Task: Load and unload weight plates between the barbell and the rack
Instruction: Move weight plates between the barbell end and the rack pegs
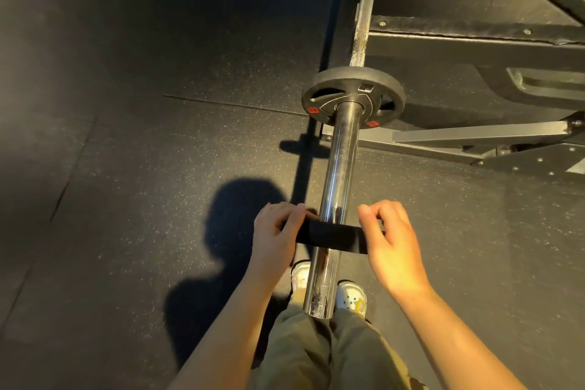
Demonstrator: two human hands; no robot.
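Both hands hold one small black plate (332,239) seen edge-on, low in the middle of the frame. The left hand (278,236) has its grip curled over the plate's left rim, fingers wrapped on top; the right hand (391,244) pinches the right rim between thumb and bent fingers. The plate sits across the chrome sleeve (335,199) of the barbell, near its free end, and the sleeve appears to pass through its hole, though the hole itself is hidden.

Further up the sleeve, near the frame's centre, a larger black plate (353,96) with red labels is seated against the collar. Beyond it the thinner bar shaft (364,16) runs to the top edge. The dark steel frame of the rack (474,41) fills the upper right; speckled rubber floor (126,104) lies everywhere else.

My reading: a small plate is partway along the sleeve, either being loaded or pulled off; one frame cannot settle which. If loading, the next move calls for an even push from both hands, keeping the plate square to the sleeve so it does not bind, until it meets the larger plate.
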